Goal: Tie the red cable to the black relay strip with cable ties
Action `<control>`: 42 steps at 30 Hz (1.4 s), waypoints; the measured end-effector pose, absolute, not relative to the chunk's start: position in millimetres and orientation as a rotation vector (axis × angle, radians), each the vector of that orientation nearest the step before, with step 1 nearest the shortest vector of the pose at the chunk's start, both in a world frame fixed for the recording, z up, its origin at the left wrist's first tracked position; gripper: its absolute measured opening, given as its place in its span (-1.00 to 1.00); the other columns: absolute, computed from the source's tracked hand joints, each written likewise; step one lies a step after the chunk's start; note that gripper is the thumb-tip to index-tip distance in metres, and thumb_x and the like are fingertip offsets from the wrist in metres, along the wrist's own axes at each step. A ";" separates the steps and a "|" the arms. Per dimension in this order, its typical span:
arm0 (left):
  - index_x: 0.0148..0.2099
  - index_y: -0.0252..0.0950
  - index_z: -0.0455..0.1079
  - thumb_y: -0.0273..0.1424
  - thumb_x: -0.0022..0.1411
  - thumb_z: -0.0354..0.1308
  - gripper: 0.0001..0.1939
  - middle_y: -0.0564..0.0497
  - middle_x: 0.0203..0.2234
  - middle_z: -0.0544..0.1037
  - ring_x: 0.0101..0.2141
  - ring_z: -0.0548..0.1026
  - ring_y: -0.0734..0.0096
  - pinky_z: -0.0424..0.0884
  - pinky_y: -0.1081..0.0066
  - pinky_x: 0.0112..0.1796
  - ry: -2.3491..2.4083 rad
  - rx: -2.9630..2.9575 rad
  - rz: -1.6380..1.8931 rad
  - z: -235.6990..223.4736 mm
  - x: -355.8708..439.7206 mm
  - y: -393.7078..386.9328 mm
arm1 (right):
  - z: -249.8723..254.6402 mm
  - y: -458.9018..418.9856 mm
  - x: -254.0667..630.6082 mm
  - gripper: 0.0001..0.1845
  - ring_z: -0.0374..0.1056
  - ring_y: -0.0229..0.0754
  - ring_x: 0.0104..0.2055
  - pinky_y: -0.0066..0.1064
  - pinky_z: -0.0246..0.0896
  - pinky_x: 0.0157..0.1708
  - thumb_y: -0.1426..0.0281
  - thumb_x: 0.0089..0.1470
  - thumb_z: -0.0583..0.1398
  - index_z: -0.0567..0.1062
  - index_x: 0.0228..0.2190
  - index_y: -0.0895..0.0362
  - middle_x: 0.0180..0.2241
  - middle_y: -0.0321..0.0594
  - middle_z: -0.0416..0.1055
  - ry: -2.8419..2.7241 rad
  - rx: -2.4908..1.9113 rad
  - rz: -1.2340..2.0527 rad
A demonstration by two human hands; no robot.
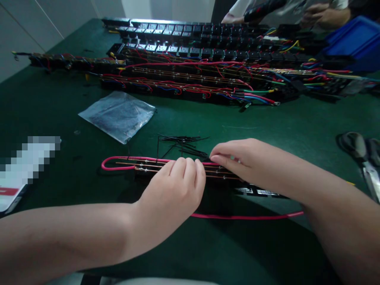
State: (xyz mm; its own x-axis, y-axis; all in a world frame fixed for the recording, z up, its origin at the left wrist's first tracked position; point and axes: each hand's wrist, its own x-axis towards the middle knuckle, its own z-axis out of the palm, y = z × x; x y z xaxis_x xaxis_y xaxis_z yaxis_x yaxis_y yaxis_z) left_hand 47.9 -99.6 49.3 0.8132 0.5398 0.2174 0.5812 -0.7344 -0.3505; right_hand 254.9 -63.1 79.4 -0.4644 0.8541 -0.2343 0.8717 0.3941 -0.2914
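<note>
A black strip assembly with thin copper rods lies on the green table in front of me. A thick red wire loops round its left end and runs along its far edge. My left hand is curled over the middle of the assembly, fingers wrapped round it and the wire. My right hand is bent over the far edge just to the right, thumb and forefinger pinched together by the red wire; whatever is between them is hidden. Behind my hands lies a loose pile of black cable ties, several standing up from the assembly.
A clear plastic bag lies behind the ties. Long black strips with copper rods and coloured wires cross the back. Scissors lie right, a phone left. A blue bin and another person's hands are back right.
</note>
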 end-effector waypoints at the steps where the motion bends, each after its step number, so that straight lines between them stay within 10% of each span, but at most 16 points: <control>1: 0.10 -0.52 0.37 -0.62 0.26 0.03 -0.64 -0.23 -0.19 0.56 -0.24 0.54 0.18 0.51 0.31 -0.34 -0.837 -2.596 -0.148 49.6 47.8 -98.9 | 77.6 -57.6 255.6 -0.77 0.40 -0.18 -0.39 -0.38 0.11 -0.47 0.33 0.24 0.08 0.53 -0.34 0.06 -0.40 -0.24 0.53 2.558 1.672 -0.610; 21: 0.07 -0.61 0.40 -0.56 0.27 0.10 -0.66 -0.25 -0.18 0.57 -0.19 0.57 0.11 0.55 0.23 -0.19 -0.782 -2.590 -0.250 42.9 47.2 -98.6 | 51.4 -45.7 246.7 -0.94 0.33 -0.22 -0.39 -0.40 0.16 -0.38 0.47 0.02 0.21 0.50 -0.46 0.13 -0.42 -0.24 0.46 2.719 1.980 -0.652; 42: -0.13 -0.51 0.46 -0.30 0.32 0.12 -0.69 -0.11 -0.38 0.57 -0.42 0.51 0.26 0.40 0.29 -0.45 -0.694 -2.596 -0.488 39.8 50.2 -76.6 | 43.0 -41.9 252.1 -0.85 0.26 -0.29 -0.49 -0.46 0.15 -0.51 0.53 -0.08 0.10 0.43 -0.44 0.09 -0.51 -0.36 0.36 2.590 2.035 -1.515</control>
